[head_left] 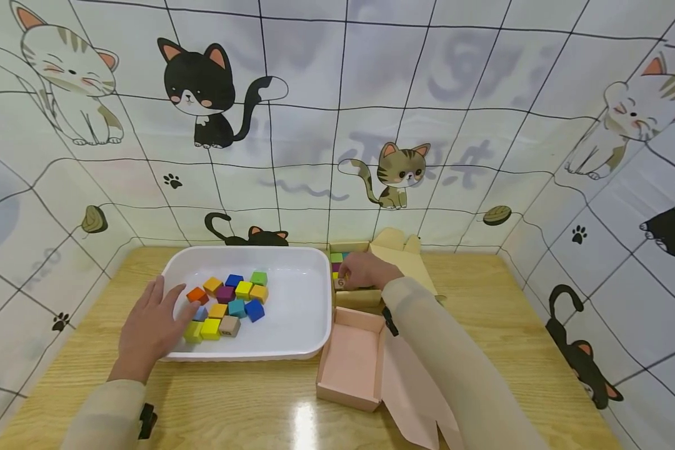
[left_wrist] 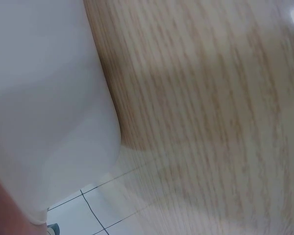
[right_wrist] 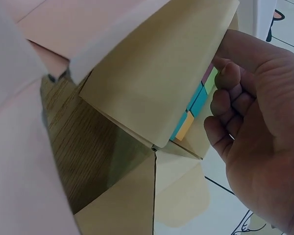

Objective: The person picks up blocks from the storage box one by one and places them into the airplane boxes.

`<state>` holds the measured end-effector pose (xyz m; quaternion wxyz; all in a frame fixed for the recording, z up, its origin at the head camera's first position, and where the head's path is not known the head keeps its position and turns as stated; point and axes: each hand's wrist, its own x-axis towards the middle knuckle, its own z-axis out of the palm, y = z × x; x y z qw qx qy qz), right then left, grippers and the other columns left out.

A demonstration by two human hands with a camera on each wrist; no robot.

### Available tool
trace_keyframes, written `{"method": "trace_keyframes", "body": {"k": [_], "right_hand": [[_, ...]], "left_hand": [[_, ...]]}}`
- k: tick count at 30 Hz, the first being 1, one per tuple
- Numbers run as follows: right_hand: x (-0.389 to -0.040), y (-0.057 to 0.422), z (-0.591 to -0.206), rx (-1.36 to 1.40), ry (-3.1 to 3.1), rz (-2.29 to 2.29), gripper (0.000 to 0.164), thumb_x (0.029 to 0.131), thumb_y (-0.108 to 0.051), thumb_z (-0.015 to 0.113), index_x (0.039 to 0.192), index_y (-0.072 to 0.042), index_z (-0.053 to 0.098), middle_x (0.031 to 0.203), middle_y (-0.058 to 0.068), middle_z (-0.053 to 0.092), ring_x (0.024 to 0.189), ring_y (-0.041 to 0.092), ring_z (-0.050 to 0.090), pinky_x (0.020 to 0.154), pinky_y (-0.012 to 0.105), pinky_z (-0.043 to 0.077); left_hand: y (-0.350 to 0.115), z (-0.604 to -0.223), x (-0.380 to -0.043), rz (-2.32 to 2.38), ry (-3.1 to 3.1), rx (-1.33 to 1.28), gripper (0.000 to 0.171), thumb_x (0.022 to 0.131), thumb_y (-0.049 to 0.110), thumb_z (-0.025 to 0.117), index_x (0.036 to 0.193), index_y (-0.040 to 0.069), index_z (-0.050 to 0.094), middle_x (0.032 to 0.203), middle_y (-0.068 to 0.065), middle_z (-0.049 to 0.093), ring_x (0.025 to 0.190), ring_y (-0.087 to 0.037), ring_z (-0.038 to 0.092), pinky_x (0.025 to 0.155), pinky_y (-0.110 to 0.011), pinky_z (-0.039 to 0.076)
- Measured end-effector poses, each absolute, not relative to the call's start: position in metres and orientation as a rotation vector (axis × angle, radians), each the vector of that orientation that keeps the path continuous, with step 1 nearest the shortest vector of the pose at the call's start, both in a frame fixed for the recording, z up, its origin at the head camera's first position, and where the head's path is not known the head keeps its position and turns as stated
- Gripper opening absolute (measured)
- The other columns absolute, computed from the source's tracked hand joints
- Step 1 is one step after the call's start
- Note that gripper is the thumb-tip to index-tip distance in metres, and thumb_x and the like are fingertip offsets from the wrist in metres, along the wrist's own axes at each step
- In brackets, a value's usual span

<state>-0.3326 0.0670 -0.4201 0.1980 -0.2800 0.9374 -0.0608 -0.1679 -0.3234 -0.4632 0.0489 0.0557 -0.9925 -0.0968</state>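
Observation:
My right hand [head_left: 365, 270] reaches into a yellow cardboard box [head_left: 350, 247] and pinches a plain wooden block [head_left: 340, 283] marked with a 6. Colored blocks, among them a green block [head_left: 336, 257], lie inside that box; the right wrist view shows teal blocks [right_wrist: 198, 104] past its wall. My left hand [head_left: 153, 325] rests over the left rim of a white tray [head_left: 298, 300], fingers extended. Near its thumb are an orange-red block [head_left: 197, 295] and several other colored cubes, with a wooden block [head_left: 229, 325] at their front. In the left wrist view, the tray wall [left_wrist: 49, 107] hides most of the hand.
An opened pink cardboard box [head_left: 351, 362] stands in front of the yellow one, its lid [head_left: 416, 387] spread right under my right forearm. The yellow box's lid [head_left: 407, 256] lies folded back to the right. A cat-printed curtain [head_left: 315, 137] surrounds the wooden table [head_left: 512, 350].

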Motion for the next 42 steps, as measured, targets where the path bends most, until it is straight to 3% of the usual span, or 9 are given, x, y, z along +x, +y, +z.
{"method": "trace_keyframes", "body": {"k": [7, 11, 14, 18, 23, 31, 42], "right_hand": [[-0.330, 0.067, -0.423, -0.842, 2.685, -0.077, 0.021, 0.081, -0.025, 0.066, 0.100, -0.018, 0.070, 0.102, -0.005, 0.067, 0.092, 0.013, 0.059, 0.084, 0.032, 0.050], [-0.330, 0.066, -0.432, -0.931, 2.773, -0.010, 0.010, 0.080, -0.028, 0.068, 0.088, -0.023, 0.072, 0.094, -0.009, 0.070, 0.093, 0.013, 0.062, 0.098, 0.041, 0.043], [-0.328, 0.067, -0.435, -0.958, 2.812, 0.021, 0.007, 0.080, -0.031, 0.069, 0.082, -0.026, 0.073, 0.089, -0.012, 0.070, 0.090, 0.012, 0.063, 0.102, 0.046, 0.038], [-0.328, 0.068, -0.436, -0.968, 2.820, 0.055, 0.010, 0.080, -0.034, 0.068, 0.085, -0.027, 0.073, 0.090, -0.012, 0.070, 0.091, 0.012, 0.063, 0.100, 0.045, 0.040], [-0.328, 0.069, -0.427, -0.939, 2.836, 0.028, 0.025, 0.077, -0.040, 0.070, 0.096, -0.023, 0.071, 0.097, -0.008, 0.070, 0.094, 0.015, 0.062, 0.096, 0.043, 0.043], [-0.327, 0.063, -0.402, -0.981, 2.913, -0.074, 0.030, 0.079, -0.038, 0.069, 0.104, -0.021, 0.069, 0.073, -0.010, 0.059, 0.081, 0.015, 0.051, 0.089, 0.041, 0.040], [-0.294, 0.002, -0.380, -1.187, 2.804, 0.024, 0.036, 0.079, -0.042, 0.067, 0.112, -0.028, 0.065, 0.084, -0.010, 0.061, 0.085, 0.010, 0.049, 0.087, 0.033, 0.039]], "left_hand": [[-0.321, -0.462, -0.168, -0.277, -3.024, 0.170, 0.073, 0.091, 0.061, 0.028, 0.138, 0.005, 0.036, 0.149, -0.029, 0.010, 0.136, -0.046, 0.009, 0.107, -0.064, 0.014], [-0.320, -0.461, -0.168, -0.274, -3.027, 0.176, 0.074, 0.090, 0.061, 0.028, 0.137, 0.005, 0.036, 0.149, -0.029, 0.010, 0.136, -0.046, 0.009, 0.107, -0.063, 0.013], [-0.319, -0.460, -0.167, -0.277, -3.026, 0.172, 0.074, 0.091, 0.061, 0.028, 0.137, 0.004, 0.036, 0.149, -0.029, 0.010, 0.136, -0.046, 0.009, 0.108, -0.063, 0.013], [-0.319, -0.460, -0.167, -0.288, -3.029, 0.174, 0.073, 0.091, 0.061, 0.028, 0.137, 0.004, 0.036, 0.149, -0.029, 0.010, 0.136, -0.046, 0.009, 0.108, -0.062, 0.013], [-0.318, -0.462, -0.168, -0.288, -3.027, 0.178, 0.073, 0.091, 0.061, 0.029, 0.137, 0.005, 0.036, 0.149, -0.029, 0.010, 0.136, -0.046, 0.009, 0.108, -0.063, 0.013], [-0.321, -0.463, -0.168, -0.281, -3.025, 0.173, 0.073, 0.090, 0.061, 0.029, 0.137, 0.005, 0.036, 0.149, -0.029, 0.009, 0.137, -0.046, 0.007, 0.107, -0.063, 0.013], [-0.320, -0.462, -0.168, -0.296, -3.029, 0.176, 0.073, 0.090, 0.060, 0.030, 0.137, 0.005, 0.036, 0.149, -0.029, 0.009, 0.136, -0.047, 0.007, 0.106, -0.065, 0.014]]}}
